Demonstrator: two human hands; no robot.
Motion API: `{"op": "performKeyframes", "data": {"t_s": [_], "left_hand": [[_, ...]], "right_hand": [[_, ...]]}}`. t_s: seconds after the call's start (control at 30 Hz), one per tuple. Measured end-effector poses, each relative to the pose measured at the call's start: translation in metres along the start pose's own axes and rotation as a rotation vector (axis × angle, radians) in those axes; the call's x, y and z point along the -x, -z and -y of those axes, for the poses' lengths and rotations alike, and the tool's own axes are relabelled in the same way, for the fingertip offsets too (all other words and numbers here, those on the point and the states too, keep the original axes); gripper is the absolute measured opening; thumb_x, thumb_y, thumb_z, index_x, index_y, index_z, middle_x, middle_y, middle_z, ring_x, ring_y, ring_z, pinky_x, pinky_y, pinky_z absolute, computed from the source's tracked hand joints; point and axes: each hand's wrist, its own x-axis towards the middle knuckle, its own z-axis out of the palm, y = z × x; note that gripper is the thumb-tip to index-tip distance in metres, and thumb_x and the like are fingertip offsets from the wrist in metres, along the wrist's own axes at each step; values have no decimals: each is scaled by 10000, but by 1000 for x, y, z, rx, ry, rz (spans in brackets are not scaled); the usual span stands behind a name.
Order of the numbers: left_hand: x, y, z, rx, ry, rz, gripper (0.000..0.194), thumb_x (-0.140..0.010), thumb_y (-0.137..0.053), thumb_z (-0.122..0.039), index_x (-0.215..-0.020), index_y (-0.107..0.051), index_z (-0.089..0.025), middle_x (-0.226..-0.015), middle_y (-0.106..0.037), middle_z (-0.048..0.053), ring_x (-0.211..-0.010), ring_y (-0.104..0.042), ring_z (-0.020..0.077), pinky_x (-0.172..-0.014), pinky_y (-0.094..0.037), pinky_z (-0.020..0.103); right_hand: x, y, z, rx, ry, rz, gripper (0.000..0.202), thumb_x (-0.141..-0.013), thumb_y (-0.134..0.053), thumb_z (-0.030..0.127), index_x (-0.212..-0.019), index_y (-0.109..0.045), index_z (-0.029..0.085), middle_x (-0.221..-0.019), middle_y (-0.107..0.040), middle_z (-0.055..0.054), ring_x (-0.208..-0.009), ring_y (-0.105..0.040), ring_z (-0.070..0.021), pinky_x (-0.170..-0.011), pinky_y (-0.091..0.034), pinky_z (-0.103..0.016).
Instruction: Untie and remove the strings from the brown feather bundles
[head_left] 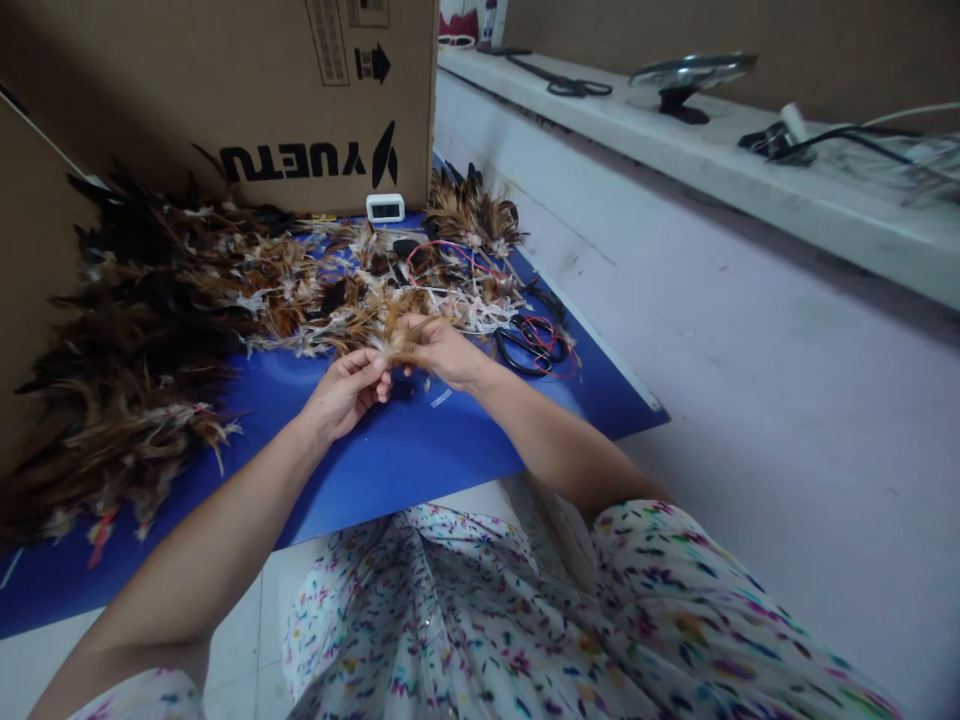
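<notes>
A small bunch of light brown feathers (401,345) is held between both hands above the blue tabletop (375,450). My left hand (352,388) pinches its pale, fluffy end between thumb and fingers. From the right side, my right hand (442,352) is closed on the brown part, its fingertips partly hidden by the feathers. Just beyond the hands lies a loose spread of brown and white feathers (292,290). Black-handled scissors (517,352) rest to the right of my right hand, with red string (544,335) tangled over the handles.
A large heap of dark feathers (142,330) covers the table's left side. Cardboard box (300,100) walls stand behind, with a small white digital clock (385,208) before them. On the right, a wall ledge (750,190) carries cables and other scissors (570,86).
</notes>
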Motion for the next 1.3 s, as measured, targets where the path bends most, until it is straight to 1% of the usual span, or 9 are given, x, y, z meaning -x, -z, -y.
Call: {"op": "performKeyframes", "data": {"t_s": [0.2,0.33,0.63,0.77,0.87,1.03,1.13,1.23,1.3], "left_hand": [[1,-1,-1,32,18,1,435,-532,-968,-324,-682,-609,-129,-581,-614,-9,-472,-538,69,-464,-465,182],[2,-2,-1,35,13,-5,415,-546,-961,-312,-699,-621,-130,-581,-617,-7,-473,-538,71,-465,-467,184],[3,-4,-2,30,-22,-12,346,-609,-913,-293,-712,-623,-137,-588,-602,-9,-484,-521,68,-473,-455,191],[3,-6,-4,20,-46,-38,351,-610,-904,-303,-688,-602,-142,-575,-583,-21,-479,-514,63,-468,-444,185],[3,-7,-5,25,-73,-65,360,-606,-905,-314,-686,-597,-147,-578,-583,-27,-482,-512,60,-470,-443,181],[2,-7,-4,13,-147,-132,369,-597,-916,-355,-723,-633,-154,-561,-567,-45,-476,-517,59,-466,-438,174],[2,-7,-2,-32,-205,-142,378,-613,-910,-389,-727,-636,-154,-576,-575,-44,-476,-526,59,-465,-436,175],[2,-7,0,-89,-258,-149,395,-622,-905,-434,-736,-649,-156,-590,-593,-37,-471,-525,62,-461,-435,185],[2,-8,1,-118,-280,-153,396,-628,-901,-452,-742,-660,-159,-591,-599,-34,-471,-525,66,-462,-439,191]], "right_hand": [[0,2,-3,-33,-54,4,490,-630,-901,501,-744,-566,162,-730,-607,35,-621,-582,-77,-520,-477,-192],[-1,3,-6,-43,-39,33,459,-670,-885,477,-758,-560,165,-692,-598,52,-605,-565,-69,-511,-469,-184],[1,-3,2,-41,-48,-22,443,-598,-921,464,-735,-624,165,-681,-623,61,-555,-543,-58,-499,-458,-185],[1,-3,-1,-46,-30,-62,459,-585,-921,488,-746,-638,164,-671,-628,49,-559,-551,-66,-496,-454,-189],[1,-2,-1,-2,-33,-71,454,-606,-905,507,-748,-661,152,-674,-635,28,-597,-571,-80,-514,-460,-196],[5,-6,5,50,-33,-36,448,-570,-925,441,-795,-677,144,-708,-675,17,-627,-582,-93,-559,-476,-215],[6,-10,6,106,-23,-82,436,-572,-913,444,-781,-681,140,-664,-654,27,-590,-541,-82,-556,-443,-217],[5,-13,4,188,24,-162,439,-599,-881,509,-741,-684,143,-655,-632,26,-593,-518,-82,-570,-428,-226],[5,-13,2,248,71,-197,452,-622,-855,554,-677,-664,149,-649,-606,25,-601,-499,-82,-577,-418,-229]]}}
